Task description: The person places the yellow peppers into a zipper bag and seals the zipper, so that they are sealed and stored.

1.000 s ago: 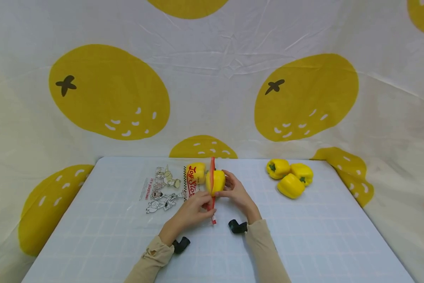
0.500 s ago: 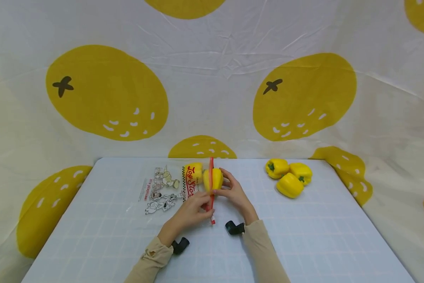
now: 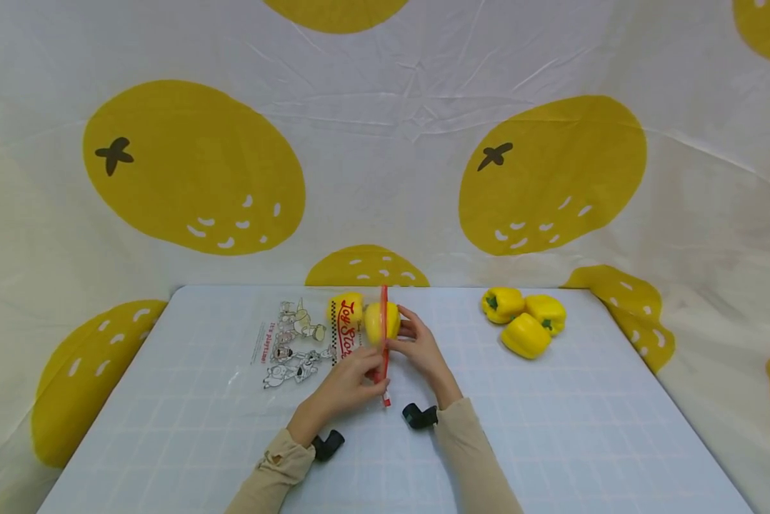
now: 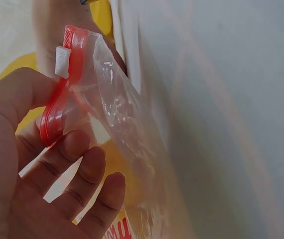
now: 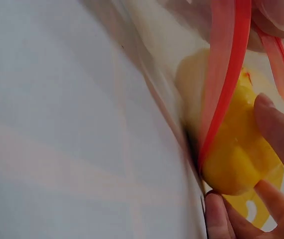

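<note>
A clear zip bag (image 3: 256, 389) with printed cartoon figures lies on the table, its red zip edge (image 3: 385, 303) facing right. One yellow bell pepper (image 3: 353, 301) is inside it. My left hand (image 3: 343, 385) pinches the red edge between thumb and fingers; a white slider (image 4: 62, 62) sits near that edge's end in the left wrist view. My right hand (image 3: 426, 355) holds a second yellow bell pepper (image 5: 244, 144), thumb on its top side and fingers at its far side and underneath. This pepper is partway through the bag's mouth.
Three more yellow bell peppers (image 3: 526, 335) lie grouped at the right rear of the table (image 3: 584, 428). A curtain (image 3: 385, 157) printed with yellow fruit hangs behind. Black wrist devices (image 3: 328, 445) show beside both wrists.
My right hand has moved left, pushing the pepper further past the red zip edge into the bag. The pepper inside has shifted slightly left. My left hand keeps its place on the edge.
</note>
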The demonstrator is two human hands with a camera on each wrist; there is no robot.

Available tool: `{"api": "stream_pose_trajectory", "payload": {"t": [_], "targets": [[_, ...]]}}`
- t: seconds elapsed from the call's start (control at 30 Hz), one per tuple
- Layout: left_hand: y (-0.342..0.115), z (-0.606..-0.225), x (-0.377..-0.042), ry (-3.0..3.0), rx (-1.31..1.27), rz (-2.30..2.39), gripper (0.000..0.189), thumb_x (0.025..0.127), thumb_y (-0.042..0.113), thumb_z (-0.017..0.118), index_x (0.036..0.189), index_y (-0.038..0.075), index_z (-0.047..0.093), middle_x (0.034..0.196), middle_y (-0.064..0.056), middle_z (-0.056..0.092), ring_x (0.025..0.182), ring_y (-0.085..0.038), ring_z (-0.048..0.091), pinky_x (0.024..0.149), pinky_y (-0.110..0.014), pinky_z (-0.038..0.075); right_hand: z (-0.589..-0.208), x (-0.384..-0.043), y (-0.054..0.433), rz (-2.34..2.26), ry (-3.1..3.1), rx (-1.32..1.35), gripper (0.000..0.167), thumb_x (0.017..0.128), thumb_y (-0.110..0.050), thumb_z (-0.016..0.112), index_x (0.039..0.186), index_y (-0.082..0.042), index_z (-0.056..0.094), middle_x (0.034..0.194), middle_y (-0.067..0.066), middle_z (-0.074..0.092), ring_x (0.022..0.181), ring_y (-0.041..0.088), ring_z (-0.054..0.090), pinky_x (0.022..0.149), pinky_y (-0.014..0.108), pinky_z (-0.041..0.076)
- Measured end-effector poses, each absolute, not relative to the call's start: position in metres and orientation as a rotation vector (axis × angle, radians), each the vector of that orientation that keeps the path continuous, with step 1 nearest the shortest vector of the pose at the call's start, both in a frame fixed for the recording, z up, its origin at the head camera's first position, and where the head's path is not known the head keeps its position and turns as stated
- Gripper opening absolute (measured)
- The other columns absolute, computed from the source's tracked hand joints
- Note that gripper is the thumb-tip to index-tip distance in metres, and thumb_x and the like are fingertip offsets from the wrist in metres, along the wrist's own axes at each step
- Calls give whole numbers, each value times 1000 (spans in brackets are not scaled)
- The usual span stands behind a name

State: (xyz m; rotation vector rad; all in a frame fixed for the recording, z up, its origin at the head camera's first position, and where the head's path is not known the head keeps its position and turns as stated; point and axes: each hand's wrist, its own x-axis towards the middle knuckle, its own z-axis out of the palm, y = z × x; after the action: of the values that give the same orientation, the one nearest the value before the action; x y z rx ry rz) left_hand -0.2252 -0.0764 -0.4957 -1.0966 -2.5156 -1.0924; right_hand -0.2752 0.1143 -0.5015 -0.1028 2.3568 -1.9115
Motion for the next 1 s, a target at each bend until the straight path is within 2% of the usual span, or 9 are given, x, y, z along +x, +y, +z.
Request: {"api": "stream_pose_trajectory", "payload": {"t": [0.1,0.33,0.47,0.67,0.9,1.0], "targets": [[-77,-495,-225,-2523,-1091,-1103,22,85,14,75,76,16,55,82,10,47,80,-9,46,68,-23,40,-500,-276,112,-1895,2373,-66,72,85,-21,78,148,-29,44,130,10,57,112,25,55,98,45,47],[-77,-496,-226,-2512,-1096,-1095,22,84,12,75,75,15,55,81,8,49,81,-9,47,69,-23,40,-490,-284,110,-1849,2366,-54,73,86,-17,77,150,-18,43,120,19,56,102,27,54,88,35,48],[-77,-496,-226,-2502,-1106,-1098,23,84,12,75,74,15,55,81,7,49,80,-9,47,69,-23,41,-494,-287,109,-1865,2384,-49,70,84,-18,79,147,-22,48,111,15,57,95,24,52,81,30,46],[-76,-497,-227,-2457,-1120,-1107,24,83,11,76,73,15,55,80,7,49,80,-8,47,68,-22,41,-493,-290,105,-1879,2391,-82,70,82,-20,82,145,-22,50,107,14,55,91,22,50,76,28,45],[-77,-497,-226,-2457,-1117,-1103,25,82,11,76,73,15,53,79,8,46,78,-8,44,66,-21,39,-497,-293,103,-1886,2389,-242,70,82,-1,74,146,-14,49,104,21,58,85,21,52,71,28,44],[-77,-496,-226,-2462,-1113,-1109,26,82,11,76,73,16,52,79,8,45,77,-8,44,65,-22,39,-496,-293,102,-1872,2377,-255,72,81,1,74,146,-14,47,103,18,58,86,21,53,71,28,45]]}}
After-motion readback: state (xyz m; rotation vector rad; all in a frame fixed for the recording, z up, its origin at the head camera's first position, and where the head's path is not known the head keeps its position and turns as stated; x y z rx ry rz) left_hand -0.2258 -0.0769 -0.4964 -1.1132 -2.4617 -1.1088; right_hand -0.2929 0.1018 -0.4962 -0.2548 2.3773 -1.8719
